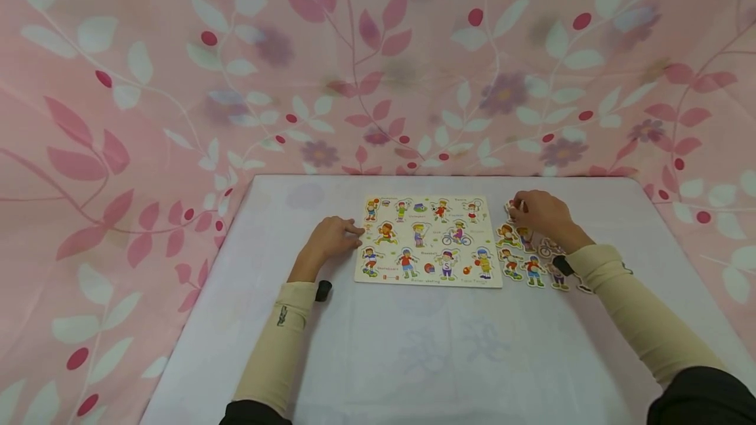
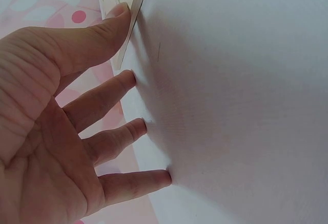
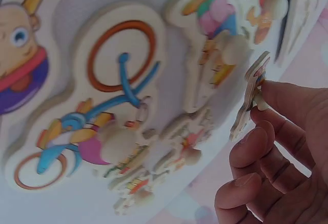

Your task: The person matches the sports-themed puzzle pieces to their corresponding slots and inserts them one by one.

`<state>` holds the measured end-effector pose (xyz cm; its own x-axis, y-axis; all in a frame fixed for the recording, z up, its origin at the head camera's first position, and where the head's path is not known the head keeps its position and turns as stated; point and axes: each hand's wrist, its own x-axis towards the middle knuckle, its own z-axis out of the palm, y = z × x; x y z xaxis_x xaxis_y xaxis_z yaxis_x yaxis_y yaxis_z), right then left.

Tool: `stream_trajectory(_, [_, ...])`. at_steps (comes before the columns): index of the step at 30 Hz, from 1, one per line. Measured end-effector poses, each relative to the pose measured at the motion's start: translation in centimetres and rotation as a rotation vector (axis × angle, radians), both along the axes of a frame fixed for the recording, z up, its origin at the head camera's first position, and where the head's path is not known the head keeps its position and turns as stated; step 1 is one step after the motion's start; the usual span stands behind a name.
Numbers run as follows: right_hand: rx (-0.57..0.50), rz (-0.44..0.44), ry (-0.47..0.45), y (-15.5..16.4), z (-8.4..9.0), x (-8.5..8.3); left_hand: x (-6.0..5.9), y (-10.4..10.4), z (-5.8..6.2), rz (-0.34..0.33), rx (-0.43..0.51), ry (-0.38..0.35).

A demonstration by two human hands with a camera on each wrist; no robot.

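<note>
Nearest you, your two beige sleeves (image 1: 277, 340) reach out over the white-covered bench (image 1: 425, 359), each with a small black wrist camera (image 1: 323, 290) strapped on.

Your left hand (image 1: 331, 238) lies released on the cloth at the left edge of the puzzle board (image 1: 428, 241). Its fingers are spread and nearly straight, fingertips (image 2: 134, 76) pressing the cloth, while the thumb touches the board's edge (image 2: 134, 8); it holds nothing.

The board sits flat at the middle of the bench, printed with cartoon children at sports in three rows.

Just right of the board lies a cluster of loose cut-out pieces (image 1: 525, 261), some of them under your right wrist. The right wrist view shows one of them, a cyclist piece (image 3: 97, 106), lying flat with others close beside it.

Your right hand (image 1: 540, 212) hovers at the far end of that cluster, near the board's far right corner. It is pinching a small figure piece (image 3: 251, 96) between thumb and fingertips, lifted on edge above the other pieces.

Beyond the bench hangs a pink curtain (image 1: 378, 64) with leaves and flowers.
</note>
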<state>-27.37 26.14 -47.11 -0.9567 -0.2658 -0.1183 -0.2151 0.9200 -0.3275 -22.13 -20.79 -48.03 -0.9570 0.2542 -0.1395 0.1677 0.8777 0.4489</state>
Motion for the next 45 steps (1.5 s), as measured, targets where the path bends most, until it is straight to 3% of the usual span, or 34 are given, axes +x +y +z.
stream_trajectory(17, [-0.036, 0.094, 0.06, -4.4, 1.2, 0.0, 0.1, -0.1, 0.1, -0.038, -0.031, 0.023])
stream_trajectory(35, [-0.065, 0.221, 0.115, -12.0, 1.5, 0.0, -0.1, 0.0, -0.1, -0.011, 0.006, 0.012])
stream_trajectory(45, [-0.059, 0.248, 0.114, -15.6, 1.1, -0.5, 0.1, -0.1, 0.0, 0.001, 0.019, -0.003])
